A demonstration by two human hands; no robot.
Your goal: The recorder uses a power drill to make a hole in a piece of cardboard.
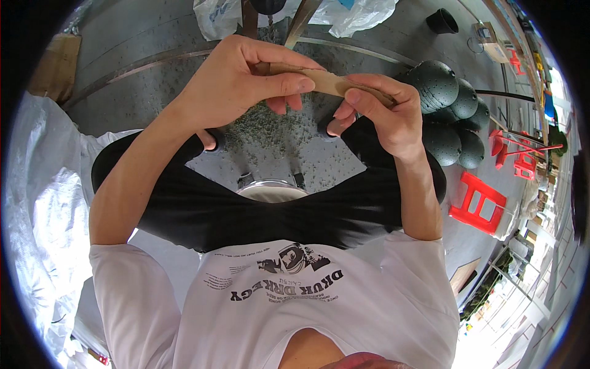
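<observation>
The brown strip (329,81) shows only in its middle stretch: its left end disappears inside the left hand (236,77), and its right end goes under the fingers of the right hand (381,111). What it is made of is hard to tell, perhaps card or thin wood. The round metal thing (271,187) between the knees is half hidden by the black shorts (258,215). The white plastic bags (356,15) are cut by the top edge.

Only 1 view is given: a wide fisheye camera worn on the person's head, looking steeply down over the white T-shirt (276,301) and black shorts (270,212) to the grey floor (135,74). Both hands sit close beneath the lens; the red stools (478,203) lie far right, bent by the rim.
</observation>
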